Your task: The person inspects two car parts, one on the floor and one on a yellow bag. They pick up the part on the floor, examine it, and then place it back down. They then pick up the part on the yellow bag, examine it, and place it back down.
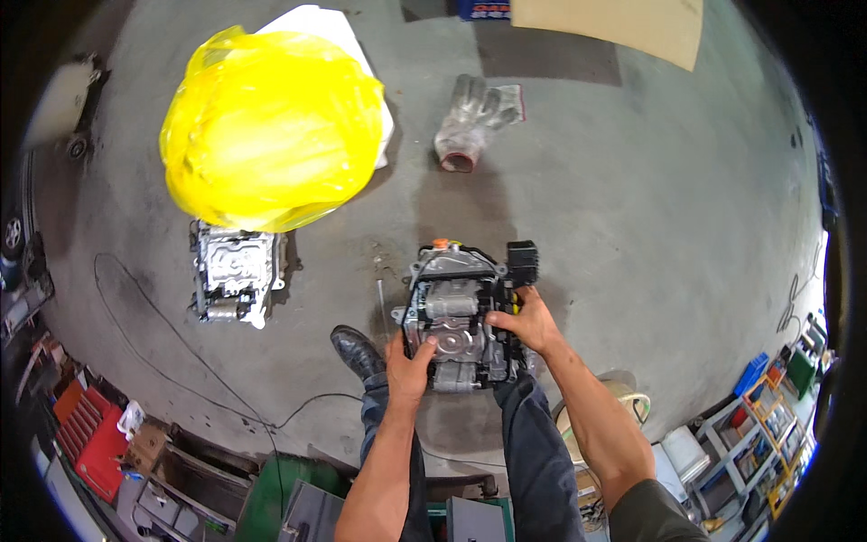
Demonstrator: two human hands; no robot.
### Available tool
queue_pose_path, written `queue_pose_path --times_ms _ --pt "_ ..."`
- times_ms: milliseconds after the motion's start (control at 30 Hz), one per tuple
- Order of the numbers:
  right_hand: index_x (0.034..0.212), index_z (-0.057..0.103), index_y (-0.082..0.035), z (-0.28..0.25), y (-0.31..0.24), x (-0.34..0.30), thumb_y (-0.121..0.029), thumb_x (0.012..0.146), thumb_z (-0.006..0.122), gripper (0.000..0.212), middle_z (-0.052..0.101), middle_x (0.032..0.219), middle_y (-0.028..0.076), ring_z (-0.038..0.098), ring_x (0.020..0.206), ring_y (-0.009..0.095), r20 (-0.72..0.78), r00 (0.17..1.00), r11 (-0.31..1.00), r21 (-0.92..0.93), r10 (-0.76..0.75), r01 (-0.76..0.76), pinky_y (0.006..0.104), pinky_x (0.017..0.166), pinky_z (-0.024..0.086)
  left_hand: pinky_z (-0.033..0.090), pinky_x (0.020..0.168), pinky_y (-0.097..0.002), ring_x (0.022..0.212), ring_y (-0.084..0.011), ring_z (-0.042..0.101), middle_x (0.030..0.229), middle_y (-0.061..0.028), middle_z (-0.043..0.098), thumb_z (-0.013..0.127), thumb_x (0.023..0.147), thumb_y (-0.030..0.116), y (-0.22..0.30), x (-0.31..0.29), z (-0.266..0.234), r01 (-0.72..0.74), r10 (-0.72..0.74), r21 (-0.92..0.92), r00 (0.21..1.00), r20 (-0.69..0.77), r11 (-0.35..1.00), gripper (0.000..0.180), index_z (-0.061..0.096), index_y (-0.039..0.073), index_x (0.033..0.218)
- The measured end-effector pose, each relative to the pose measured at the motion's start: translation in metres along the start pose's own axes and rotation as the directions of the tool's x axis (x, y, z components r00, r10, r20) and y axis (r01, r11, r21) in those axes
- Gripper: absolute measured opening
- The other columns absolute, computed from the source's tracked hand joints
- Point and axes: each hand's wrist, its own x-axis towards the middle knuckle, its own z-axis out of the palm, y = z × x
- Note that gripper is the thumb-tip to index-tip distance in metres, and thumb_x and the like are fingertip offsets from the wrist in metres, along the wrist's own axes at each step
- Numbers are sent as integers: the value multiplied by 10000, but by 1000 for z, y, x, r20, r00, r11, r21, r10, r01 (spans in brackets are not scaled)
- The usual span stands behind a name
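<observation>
Metal gearbox part (461, 316) stands on the concrete floor (632, 199) — my left hand (408, 364) and right hand (528, 323) both clamped on it — apparently mid-job, covers and wiring still attached.

Workshop floor seen from above.
Grey concrete floor (650, 181), stained and evenly lit, with a darker patched strip (542, 50) near the top and a sheet of cardboard (614, 23) lying beyond it. A thin black cable (172, 361) curves across the left side. Along the lower edge stand red plastic crates (90, 434), a green metal box (280, 492) and open metal trays (194, 483); at lower right, shelving (768, 425) holds coloured bins.
</observation>
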Motion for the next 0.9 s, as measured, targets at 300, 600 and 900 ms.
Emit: queue_pose_path --times_ms 300,600,900 --pt "1355 447 97 14 -96 -104 -414 656 886 971 586 1281 211 557 1202 282 -21 997 997 22 74 -74 393 1062 413 419 965 -447 1085 -391 545 1094 -236 557 742 840 417 102 -80 -91 -3 -6 116 997 79 993 588 612 -43 1182" --pt "1304 483 141 50 -295 -154 -409 741 817 855 620 1198 207 600 1076 253 -62 991 984 124 -119 126 370 965 467 429 952 -516 1097 -428 545 1133 -269 560 749 799 545 259 -95 -238 -197 180 156 977 118 968 726 601 -53 1183" --pt "1181 612 114 99 -467 31 -485 761 785 752 689 1076 184 640 1001 209 127 968 963 -133 -216 233 336 934 474 437 964 -476 1098 -422 551 1117 -276 588 699 880 520 346 72 -295 -237 267 176 948 -171 955 636 629 -52 1147"
